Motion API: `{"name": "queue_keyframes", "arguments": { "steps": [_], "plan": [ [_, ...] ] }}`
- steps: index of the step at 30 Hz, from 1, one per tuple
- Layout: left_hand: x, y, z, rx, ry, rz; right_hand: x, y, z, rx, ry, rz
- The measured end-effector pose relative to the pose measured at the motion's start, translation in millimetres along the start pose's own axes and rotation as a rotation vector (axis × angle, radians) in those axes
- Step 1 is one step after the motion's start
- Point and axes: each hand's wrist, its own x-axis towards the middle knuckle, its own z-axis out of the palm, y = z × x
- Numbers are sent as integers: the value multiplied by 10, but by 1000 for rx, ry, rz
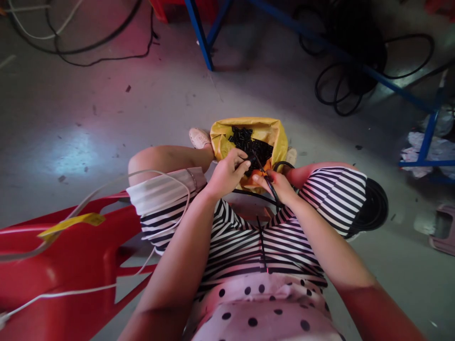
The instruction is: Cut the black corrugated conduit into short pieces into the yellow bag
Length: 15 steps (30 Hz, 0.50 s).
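A yellow bag (275,135) full of small black plastic parts (250,142) sits on the floor between my feet. My left hand (227,173) is at the bag's near edge, fingers curled and pinched on something small and dark that I cannot make out. Just right of it, my right hand (279,185) grips a thin black cable (270,187), whose end points up toward the left hand. The cable runs down over my striped shorts, and a coil of black cable (373,208) hangs by my right knee.
A red plastic chair (71,251) with white cords draped over it stands at my left. Blue metal table legs (201,33) and coils of black cable (351,71) lie ahead on the grey concrete floor. A pink stool (442,229) is at the right edge.
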Motion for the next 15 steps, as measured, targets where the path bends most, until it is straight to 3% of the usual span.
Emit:
{"name": "queue_keyframes", "arguments": {
  "steps": [3, 9, 15],
  "plan": [
    [15, -71, 22, -41, 50, 32, -13, -7, 7, 29, -17, -4],
    [1, -90, 16, -84, -21, 59, -35, -10, 6, 37, -13, 3],
    [-2, -64, 24, -72, 1, 35, -48, 17, 29, -28, -14, -4]
  ]
}}
